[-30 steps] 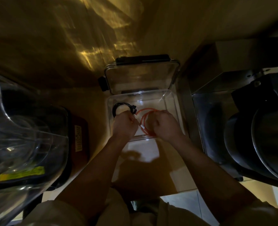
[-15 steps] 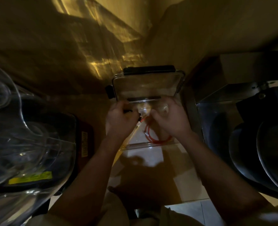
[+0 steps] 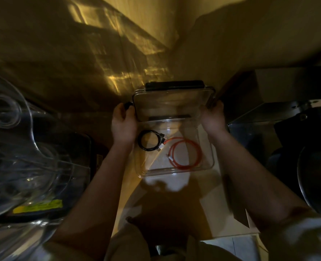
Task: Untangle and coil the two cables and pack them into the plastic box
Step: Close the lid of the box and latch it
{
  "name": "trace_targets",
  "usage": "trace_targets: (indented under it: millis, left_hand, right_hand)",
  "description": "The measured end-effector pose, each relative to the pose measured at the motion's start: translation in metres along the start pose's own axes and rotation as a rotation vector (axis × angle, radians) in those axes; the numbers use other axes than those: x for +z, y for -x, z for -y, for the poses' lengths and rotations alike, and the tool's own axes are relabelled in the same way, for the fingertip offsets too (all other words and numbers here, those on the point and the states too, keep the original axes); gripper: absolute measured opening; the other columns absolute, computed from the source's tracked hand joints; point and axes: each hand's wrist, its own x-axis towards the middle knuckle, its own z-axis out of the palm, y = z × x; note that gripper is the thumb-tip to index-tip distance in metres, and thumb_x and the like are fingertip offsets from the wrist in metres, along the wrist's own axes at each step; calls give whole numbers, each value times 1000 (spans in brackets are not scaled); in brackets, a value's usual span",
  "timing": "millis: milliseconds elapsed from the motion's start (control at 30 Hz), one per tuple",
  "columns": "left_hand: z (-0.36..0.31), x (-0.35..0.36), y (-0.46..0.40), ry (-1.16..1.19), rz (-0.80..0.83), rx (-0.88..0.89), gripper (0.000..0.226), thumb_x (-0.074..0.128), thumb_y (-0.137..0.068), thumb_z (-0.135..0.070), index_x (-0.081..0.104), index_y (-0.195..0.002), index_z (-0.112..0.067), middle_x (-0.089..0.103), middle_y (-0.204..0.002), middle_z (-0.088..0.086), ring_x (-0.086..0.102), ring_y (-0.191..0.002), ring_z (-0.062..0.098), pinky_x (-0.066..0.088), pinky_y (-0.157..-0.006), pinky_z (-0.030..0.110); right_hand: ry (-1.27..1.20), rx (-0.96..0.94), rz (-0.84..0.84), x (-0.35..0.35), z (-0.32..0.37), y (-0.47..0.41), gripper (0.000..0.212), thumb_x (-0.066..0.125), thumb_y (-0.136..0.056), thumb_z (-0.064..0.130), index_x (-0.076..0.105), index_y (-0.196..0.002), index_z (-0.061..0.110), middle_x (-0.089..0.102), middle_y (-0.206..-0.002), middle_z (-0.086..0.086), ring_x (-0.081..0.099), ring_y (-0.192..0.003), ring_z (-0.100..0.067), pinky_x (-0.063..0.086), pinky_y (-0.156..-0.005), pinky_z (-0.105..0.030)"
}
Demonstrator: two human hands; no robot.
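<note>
A clear plastic box (image 3: 211, 162) sits on the counter in front of me. Its transparent lid (image 3: 171, 102), with black latches, stands upright at the far side. Inside the box lie a coiled black cable (image 3: 149, 140) at the left and a coiled orange cable (image 3: 186, 154) at the right, their white plugs close together. My left hand (image 3: 123, 124) grips the lid's left edge at a black side latch. My right hand (image 3: 213, 118) holds the lid's right edge.
A large clear glass or plastic bowl (image 3: 14, 166) with a yellow label fills the left. Dark pots (image 3: 317, 166) and a metal surface crowd the right. A wall rises just behind the box. Pale counter (image 3: 203, 204) lies between my forearms.
Both hands left the cables inside the box and moved up and apart to the lid's two side edges. The cables now lie coiled and uncovered.
</note>
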Motion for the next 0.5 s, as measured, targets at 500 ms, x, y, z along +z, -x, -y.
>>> trace_targets:
  millis: [500]
  left_hand:
    - [-3, 2, -1, -35, 160, 119, 38, 63, -88, -24, 57, -125, -33, 60, -128, -2, 59, -115, 14, 52, -97, 40]
  right_hand:
    - [-232, -35, 132, -7, -19, -25, 58, 63, -74, 13, 55, -130, 22, 68, -121, -6, 65, -111, -23, 53, -98, -43]
